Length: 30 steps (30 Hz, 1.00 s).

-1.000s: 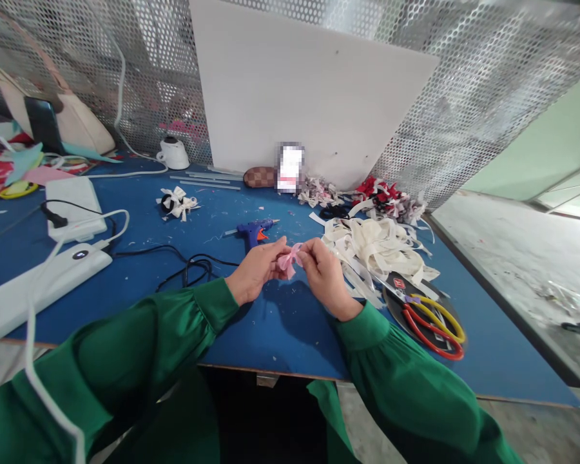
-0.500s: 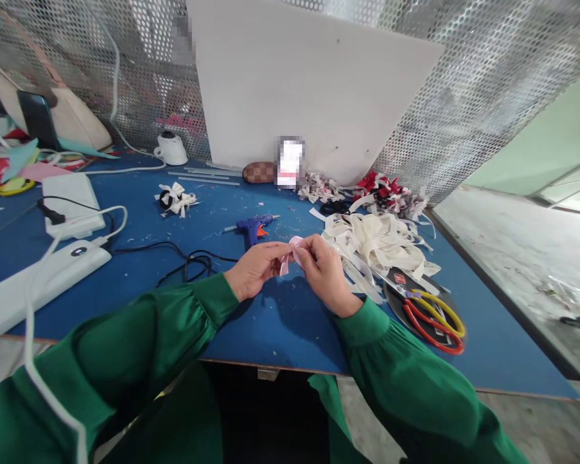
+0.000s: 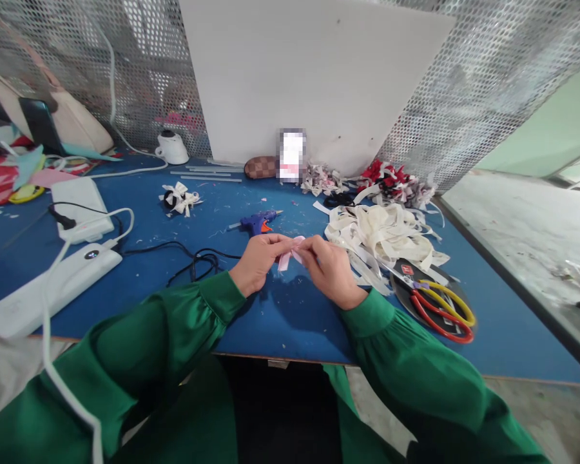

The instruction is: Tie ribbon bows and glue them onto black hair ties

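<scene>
I see left hand (image 3: 257, 261), right hand (image 3: 332, 270) both pinching pink ribbon (image 3: 283, 261); blue glue gun (image 3: 257, 222) lies on far side.

Showing pale pink on the ribbon (image 3: 284, 261), dk green on both sleeves (image 3: 174, 325), med. blue on the tabletop (image 3: 290, 325). Sporting blue w/ an orange trigger (image 3: 266, 227) on the glue gun (image 3: 256, 223), red & yellow on the scissor handles (image 3: 416, 299), brn checks on the pouch (image 3: 260, 167). Running cream thru the strip pile (image 3: 377, 232), plain wht over the board (image 3: 314, 77), silver w/ rows of holes on the mesh (image 3: 488, 77).
</scene>
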### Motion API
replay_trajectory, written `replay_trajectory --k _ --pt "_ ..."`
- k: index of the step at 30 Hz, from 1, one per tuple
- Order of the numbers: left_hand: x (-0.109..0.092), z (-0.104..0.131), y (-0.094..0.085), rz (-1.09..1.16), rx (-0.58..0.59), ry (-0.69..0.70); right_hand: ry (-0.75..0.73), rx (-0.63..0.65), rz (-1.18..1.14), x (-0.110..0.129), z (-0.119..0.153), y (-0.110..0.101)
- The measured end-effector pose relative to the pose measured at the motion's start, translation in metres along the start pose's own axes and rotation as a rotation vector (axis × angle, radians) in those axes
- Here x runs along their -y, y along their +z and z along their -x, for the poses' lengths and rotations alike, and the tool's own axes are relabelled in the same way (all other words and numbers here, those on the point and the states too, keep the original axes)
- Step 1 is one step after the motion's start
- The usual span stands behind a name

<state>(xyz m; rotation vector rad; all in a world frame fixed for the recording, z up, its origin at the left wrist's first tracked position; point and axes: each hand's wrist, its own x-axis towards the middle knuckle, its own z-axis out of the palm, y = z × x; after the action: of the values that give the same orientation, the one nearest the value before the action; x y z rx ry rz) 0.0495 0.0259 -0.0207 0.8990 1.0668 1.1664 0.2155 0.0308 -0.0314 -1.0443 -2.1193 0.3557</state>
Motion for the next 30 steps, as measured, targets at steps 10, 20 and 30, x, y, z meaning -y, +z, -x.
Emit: replay_trajectory --k 10,20,30 --pt "-0.003 0.0 -0.003 -0.323 -0.002 0.129 0.45 0.021 -0.739 -0.006 -0.011 -0.001" --pt "0.003 0.002 -0.002 -0.43 0.215 0.026 0.385 -0.005 -0.363 -0.005 -0.002 0.003" --pt "0.006 0.004 0.005 -0.385 0.181 0.057 0.331 -0.006 -0.351 -0.012 -0.004 0.005"
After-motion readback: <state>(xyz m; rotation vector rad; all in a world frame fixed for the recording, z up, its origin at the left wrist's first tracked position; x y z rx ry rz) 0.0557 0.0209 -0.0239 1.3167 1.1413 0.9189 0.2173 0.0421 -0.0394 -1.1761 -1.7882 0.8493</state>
